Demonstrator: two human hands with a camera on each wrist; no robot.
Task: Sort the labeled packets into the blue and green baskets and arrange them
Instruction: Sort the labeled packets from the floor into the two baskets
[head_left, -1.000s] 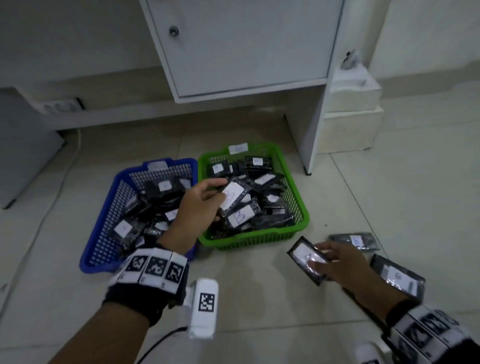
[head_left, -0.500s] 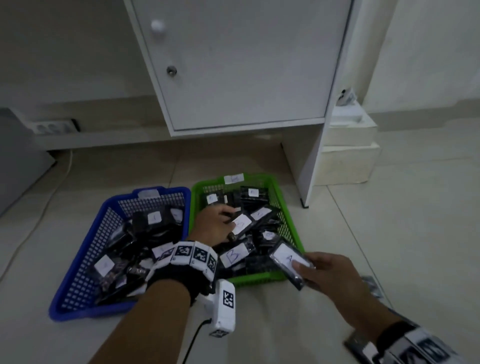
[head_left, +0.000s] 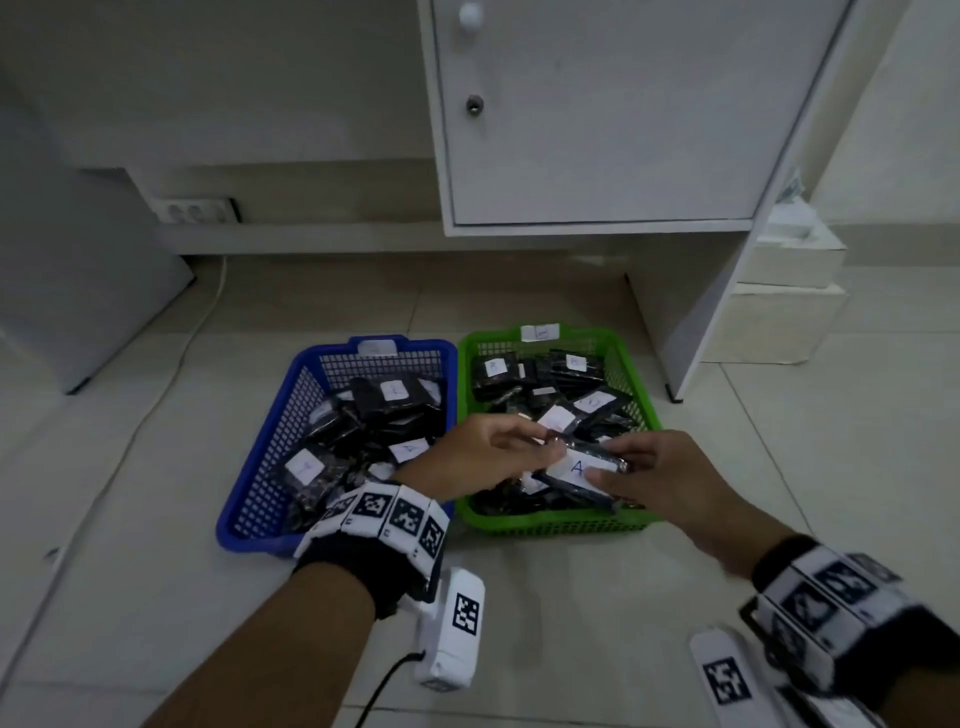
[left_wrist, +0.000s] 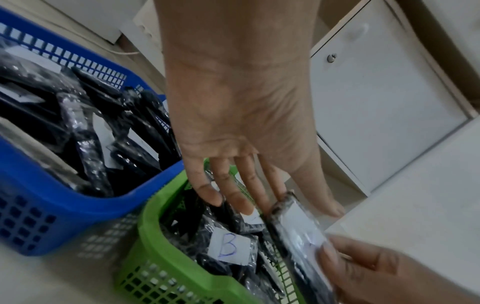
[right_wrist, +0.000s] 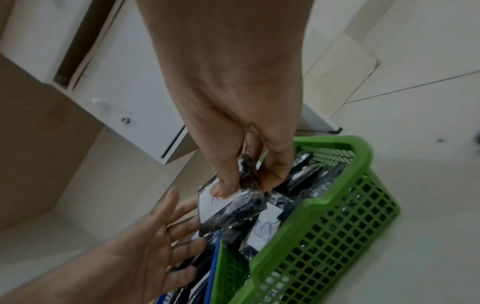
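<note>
My right hand pinches a black packet with a white label marked A by its end, above the near part of the green basket. In the right wrist view its thumb and fingers clamp the packet. With straight, spread fingers, my left hand touches the packet's other end. A packet marked B lies in the green basket among several others. The blue basket stands just to the left, also holding several labelled packets.
A white cabinet hangs over the floor behind the baskets; its side panel comes down just right of the green basket. White boxes stand further right. A power strip and cable are at the left.
My right hand carried the A packet from the floor at the right to over the green basket. My left hand let go of a packet in the green basket and moved to meet it.
</note>
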